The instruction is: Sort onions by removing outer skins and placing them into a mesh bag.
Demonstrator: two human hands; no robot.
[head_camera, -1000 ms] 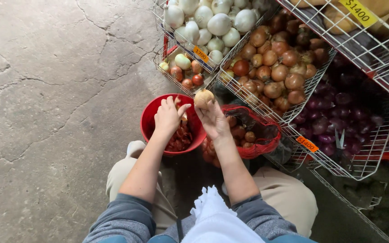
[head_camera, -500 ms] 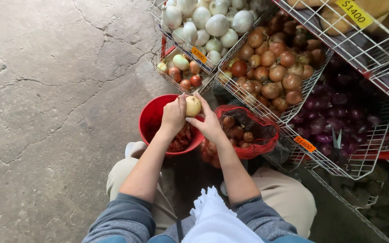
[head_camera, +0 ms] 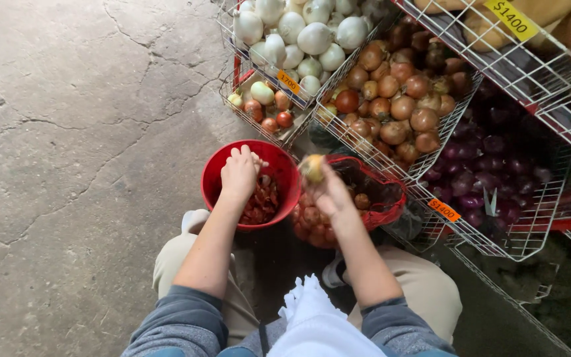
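Observation:
My right hand [head_camera: 330, 195] grips a small yellowish onion [head_camera: 312, 168] above the gap between a red bucket [head_camera: 223, 173] and a red mesh sack [head_camera: 391, 201]. The bucket holds reddish-brown onion skins [head_camera: 262, 201]. My left hand [head_camera: 240, 173] hovers over the bucket's mouth with fingers loosely apart, and I cannot see anything in it. The sack sits right of the bucket, open at the top, with brown onions [head_camera: 312, 221] inside. Both stand on the floor in front of my knees.
Wire baskets rise at the upper right: white onions [head_camera: 299, 33], brown onions [head_camera: 398, 99], purple onions [head_camera: 484, 178], and a small crate of mixed little onions [head_camera: 266, 109]. Orange and yellow price tags hang on the rims. Cracked concrete floor [head_camera: 67, 132] spreads to the left. White cloth [head_camera: 312, 317] lies on my lap.
My hands have separated: the left dropped from the onion over the bucket, while the right carried the onion a little right, toward the sack.

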